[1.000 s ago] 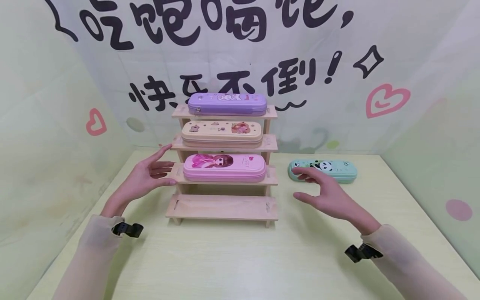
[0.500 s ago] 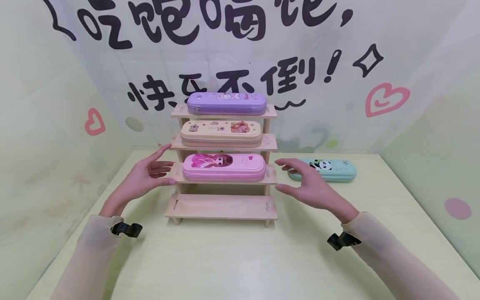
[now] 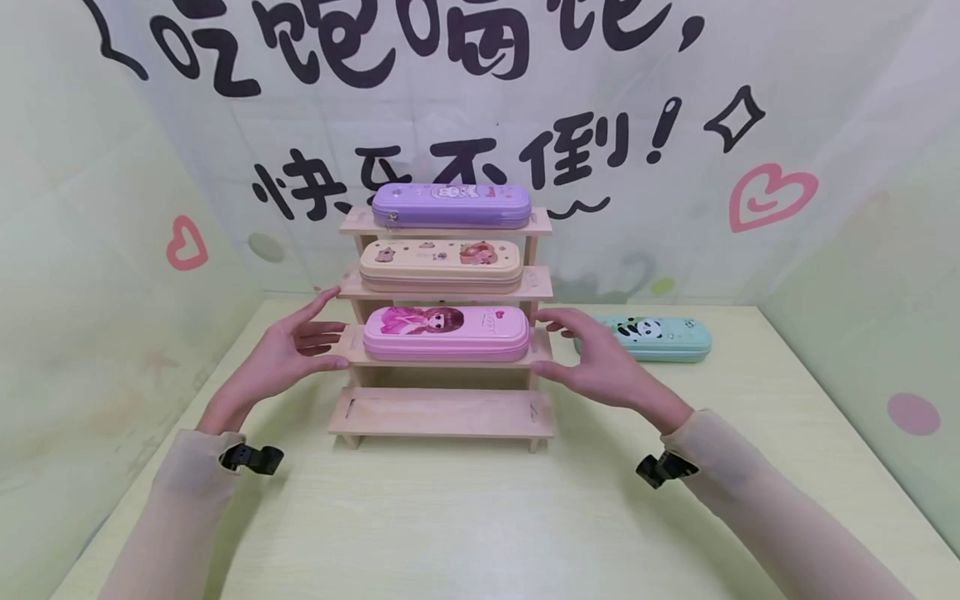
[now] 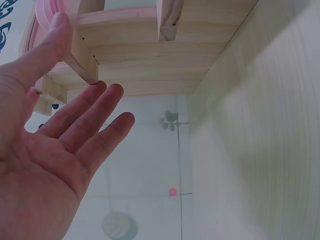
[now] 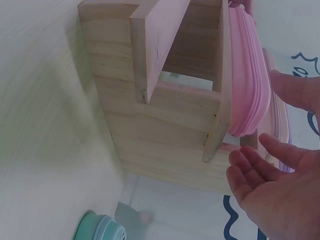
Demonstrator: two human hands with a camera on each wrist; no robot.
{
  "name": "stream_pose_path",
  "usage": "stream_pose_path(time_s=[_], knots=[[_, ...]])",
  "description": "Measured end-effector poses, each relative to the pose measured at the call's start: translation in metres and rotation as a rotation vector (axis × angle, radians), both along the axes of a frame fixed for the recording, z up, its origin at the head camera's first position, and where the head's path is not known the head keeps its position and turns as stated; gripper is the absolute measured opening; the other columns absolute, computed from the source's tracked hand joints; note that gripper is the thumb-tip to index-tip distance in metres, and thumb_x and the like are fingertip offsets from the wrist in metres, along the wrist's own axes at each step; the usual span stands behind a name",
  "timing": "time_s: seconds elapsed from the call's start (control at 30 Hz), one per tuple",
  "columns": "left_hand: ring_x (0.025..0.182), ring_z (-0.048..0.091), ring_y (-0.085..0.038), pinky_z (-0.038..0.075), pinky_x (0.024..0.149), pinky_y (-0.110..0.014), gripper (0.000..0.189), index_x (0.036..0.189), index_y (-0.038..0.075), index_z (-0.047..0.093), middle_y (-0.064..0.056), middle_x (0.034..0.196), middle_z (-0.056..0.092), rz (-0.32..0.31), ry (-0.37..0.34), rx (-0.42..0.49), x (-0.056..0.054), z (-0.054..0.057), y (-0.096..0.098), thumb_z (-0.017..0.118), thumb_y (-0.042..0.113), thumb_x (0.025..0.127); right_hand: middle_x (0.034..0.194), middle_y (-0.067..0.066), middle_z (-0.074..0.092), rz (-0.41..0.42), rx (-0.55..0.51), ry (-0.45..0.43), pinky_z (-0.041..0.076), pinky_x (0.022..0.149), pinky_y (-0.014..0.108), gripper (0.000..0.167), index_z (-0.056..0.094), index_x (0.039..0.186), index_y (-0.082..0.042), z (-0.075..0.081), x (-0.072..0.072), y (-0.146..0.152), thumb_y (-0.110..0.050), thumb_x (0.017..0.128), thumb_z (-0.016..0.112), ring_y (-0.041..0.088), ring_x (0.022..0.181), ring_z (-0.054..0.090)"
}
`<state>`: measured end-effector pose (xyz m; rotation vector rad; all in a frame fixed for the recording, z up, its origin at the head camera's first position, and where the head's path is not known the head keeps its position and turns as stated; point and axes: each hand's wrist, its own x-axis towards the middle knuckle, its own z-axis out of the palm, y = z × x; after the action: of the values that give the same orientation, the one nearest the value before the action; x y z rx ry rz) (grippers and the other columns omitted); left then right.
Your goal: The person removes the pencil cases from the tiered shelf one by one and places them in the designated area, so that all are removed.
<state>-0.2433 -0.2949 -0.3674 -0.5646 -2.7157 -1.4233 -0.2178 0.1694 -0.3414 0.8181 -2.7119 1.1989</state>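
Observation:
A four-step wooden display rack (image 3: 441, 414) stands on the table. On its third step from the top lies a pink pencil case (image 3: 487, 336) with a doll picture. My left hand (image 3: 277, 367) rests at the rack's left end, its thumb along the end of the pink case's step and its fingers extended, as the left wrist view shows. At the opposite end, my right hand (image 3: 600, 362) is beside the pink case, thumb and fingers spread with nothing between them. In the right wrist view the fingertips (image 5: 237, 182) are close to the rack's side.
A cream pencil case (image 3: 441, 272) and a purple pencil case (image 3: 450, 212) lie on the two upper steps. Behind my right hand, a mint-green panda pencil case (image 3: 671, 343) lies on the table (image 3: 450, 525). A printed cloth backdrop (image 3: 675, 225) closes off the back and sides.
My right hand has moved left from in front of the mint-green pencil case to the rack's right end. The left hand stays at the left end.

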Motion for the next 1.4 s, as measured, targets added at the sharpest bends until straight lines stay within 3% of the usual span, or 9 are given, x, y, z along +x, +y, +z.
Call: stream_pose_path(time_s=[0.2, 0.7, 0.93, 1.17, 1.4], knots=[[0.129, 0.062, -0.04, 0.053, 0.104, -0.051, 0.108, 0.168, 0.04, 0.025, -0.026, 0.143, 0.061, 0.0, -0.01, 0.001, 0.0, 0.002, 0.001, 0.091, 0.015, 0.085, 0.147, 0.012, 0.058, 0.016, -0.025, 0.037, 0.048, 0.111, 0.053, 0.073, 0.056, 0.148, -0.003, -0.004, -0.006, -0.008, -0.021, 0.086, 0.091, 0.03, 0.128, 0.056], [0.129, 0.062, -0.041, 0.053, 0.104, -0.051, 0.108, 0.168, 0.04, 0.025, -0.027, 0.143, 0.06, 0.005, -0.01, -0.008, 0.0, 0.003, 0.001, 0.09, 0.015, 0.086, 0.147, 0.015, 0.056, -0.052, -0.007, 0.037, 0.048, 0.112, 0.051, 0.084, 0.049, 0.155, -0.001, -0.006, -0.004, -0.027, -0.02, 0.085, 0.091, 0.033, 0.134, 0.053], [0.128, 0.063, -0.041, 0.054, 0.104, -0.05, 0.109, 0.168, 0.04, 0.025, -0.027, 0.143, 0.06, 0.003, -0.01, -0.007, 0.0, 0.004, 0.001, 0.091, 0.015, 0.086, 0.14, 0.012, 0.058, -0.071, -0.016, 0.013, 0.05, 0.11, 0.05, 0.079, 0.053, 0.152, -0.003, -0.005, -0.004, -0.032, -0.021, 0.085, 0.091, 0.03, 0.126, 0.057], [0.128, 0.063, -0.042, 0.053, 0.104, -0.053, 0.108, 0.168, 0.04, 0.025, -0.027, 0.143, 0.06, 0.009, -0.007, -0.02, -0.001, 0.001, -0.001, 0.09, 0.016, 0.086, 0.14, 0.011, 0.063, -0.059, -0.047, -0.047, 0.047, 0.114, 0.049, 0.072, 0.055, 0.148, -0.007, -0.005, -0.006, -0.037, -0.021, 0.087, 0.09, 0.031, 0.13, 0.059], [0.128, 0.063, -0.041, 0.053, 0.105, -0.051, 0.107, 0.168, 0.041, 0.025, -0.026, 0.143, 0.061, 0.006, 0.01, -0.019, -0.002, -0.003, -0.002, 0.09, 0.018, 0.086, 0.151, 0.013, 0.056, -0.015, -0.034, -0.093, 0.049, 0.114, 0.042, 0.085, 0.048, 0.157, -0.008, -0.005, -0.013, -0.044, -0.031, 0.087, 0.09, 0.031, 0.137, 0.057]])
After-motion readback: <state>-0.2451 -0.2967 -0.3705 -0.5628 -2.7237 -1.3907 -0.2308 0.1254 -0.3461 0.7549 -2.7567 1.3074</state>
